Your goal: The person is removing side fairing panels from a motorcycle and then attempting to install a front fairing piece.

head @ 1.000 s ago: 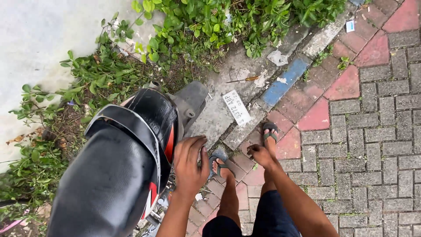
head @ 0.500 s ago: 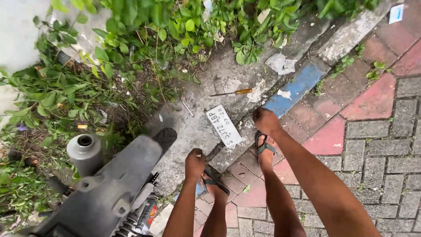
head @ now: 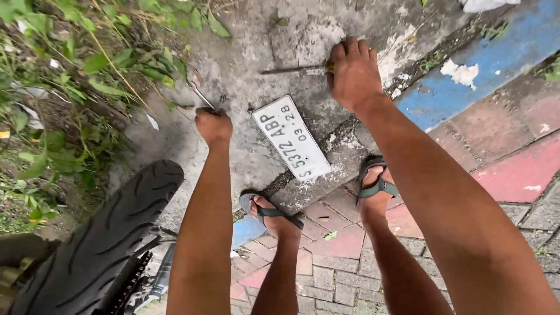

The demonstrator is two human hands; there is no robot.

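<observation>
My right hand (head: 353,73) reaches down to the concrete and closes on the handle of a screwdriver (head: 291,70) whose dark shaft points left. Over at the left, my left hand (head: 213,125) is closed on a thin metal wrench (head: 201,96) lying by the weeds. Between the two hands a white rectangular number plate (head: 291,139) lies flat on the concrete. My feet in dark sandals (head: 373,186) stand just below the plate on the kerb edge.
A motorcycle tyre (head: 99,239) fills the lower left. Green weeds (head: 64,87) border the concrete on the left. A blue and red painted kerb (head: 466,81) and brick paving (head: 350,268) lie to the right and below. White scraps (head: 461,73) dot the kerb.
I have bent down and the view has dropped closer to the ground. Both hands moved from near the motorcycle to the concrete, the right onto the screwdriver, the left onto the wrench.
</observation>
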